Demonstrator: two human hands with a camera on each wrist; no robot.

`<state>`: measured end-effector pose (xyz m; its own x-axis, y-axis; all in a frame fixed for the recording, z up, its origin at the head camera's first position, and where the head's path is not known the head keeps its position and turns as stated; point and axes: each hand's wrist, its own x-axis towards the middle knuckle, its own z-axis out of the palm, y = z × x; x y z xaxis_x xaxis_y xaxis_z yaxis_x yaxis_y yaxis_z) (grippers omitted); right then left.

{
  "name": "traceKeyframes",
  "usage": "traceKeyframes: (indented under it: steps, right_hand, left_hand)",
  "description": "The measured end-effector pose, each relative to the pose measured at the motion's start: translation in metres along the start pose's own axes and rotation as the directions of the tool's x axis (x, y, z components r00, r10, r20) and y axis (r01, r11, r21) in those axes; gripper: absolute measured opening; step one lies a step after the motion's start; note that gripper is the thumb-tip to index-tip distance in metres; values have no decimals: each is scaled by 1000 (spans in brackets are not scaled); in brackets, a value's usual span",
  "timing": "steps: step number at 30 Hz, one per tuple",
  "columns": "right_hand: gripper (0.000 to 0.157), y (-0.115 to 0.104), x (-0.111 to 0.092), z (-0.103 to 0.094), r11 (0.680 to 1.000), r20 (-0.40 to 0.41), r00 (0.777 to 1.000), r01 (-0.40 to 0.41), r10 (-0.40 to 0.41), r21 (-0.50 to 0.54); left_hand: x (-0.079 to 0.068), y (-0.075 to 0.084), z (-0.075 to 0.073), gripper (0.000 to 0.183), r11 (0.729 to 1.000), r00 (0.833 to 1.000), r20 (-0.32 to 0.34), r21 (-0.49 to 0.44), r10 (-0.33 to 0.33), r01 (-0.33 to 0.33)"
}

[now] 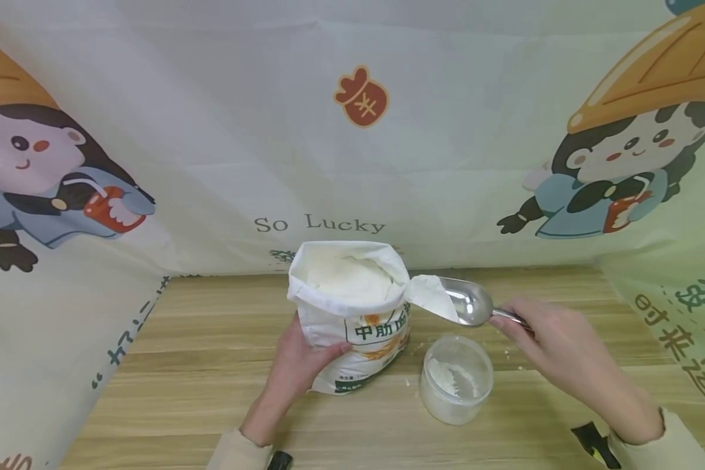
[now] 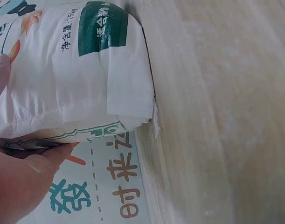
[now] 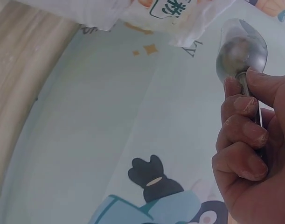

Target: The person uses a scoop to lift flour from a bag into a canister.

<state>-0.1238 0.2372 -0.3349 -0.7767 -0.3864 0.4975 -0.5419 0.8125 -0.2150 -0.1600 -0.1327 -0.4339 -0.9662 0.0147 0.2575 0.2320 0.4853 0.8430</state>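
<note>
An opened white flour bag (image 1: 352,339) stands on the wooden table, its rim folded out and flour (image 1: 355,277) visible inside. My left hand (image 1: 299,356) grips its left side, thumb across the front; the left wrist view shows fingers (image 2: 58,156) around the bag's other side. A metal scoop (image 1: 472,303) is held by its handle in my right hand (image 1: 555,343), at the bag's right rim. White flour (image 1: 431,295) fills the scoop's front part. Below it, a clear round tub (image 1: 457,411) contains some flour (image 1: 452,378). In the right wrist view, curled fingers wrap the scoop's handle (image 3: 245,86).
Small flecks of flour lie on the table (image 1: 211,365) around the tub. A printed cloth backdrop (image 1: 241,130) with cartoon figures rises behind the table and along both sides.
</note>
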Motion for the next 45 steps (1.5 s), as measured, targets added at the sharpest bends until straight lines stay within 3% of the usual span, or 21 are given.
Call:
traceKeyframes:
  steps: [5, 14, 23, 31, 38, 45]
  right_hand:
    - [7, 4, -13, -1, 1000, 9, 1000, -9, 9, -5]
    - [15, 20, -40, -2, 1000, 12, 1000, -15, 15, -5]
    - [9, 34, -60, -3, 997, 105, 993, -49, 55, -61]
    - [7, 37, -66, -3, 994, 179, 981, -56, 72, -90]
    - [15, 40, -68, -2, 994, 152, 988, 14, 3, -110]
    - [18, 37, -65, -4, 986, 229, 973, 5, 34, -167]
  left_hand:
    - [0, -1, 0, 79, 1000, 1000, 4, -1, -8, 8]
    - [0, -1, -2, 81, 1000, 1000, 5, 1, -19, 19]
    - [1, -1, -2, 80, 1000, 1000, 9, 1, -16, 16]
    - [0, -3, -2, 82, 1000, 1000, 10, 5, -22, 22]
    - [0, -1, -2, 81, 1000, 1000, 10, 2, -24, 24]
    - [0, 0, -1, 83, 1000, 1000, 8, 1, -15, 15]
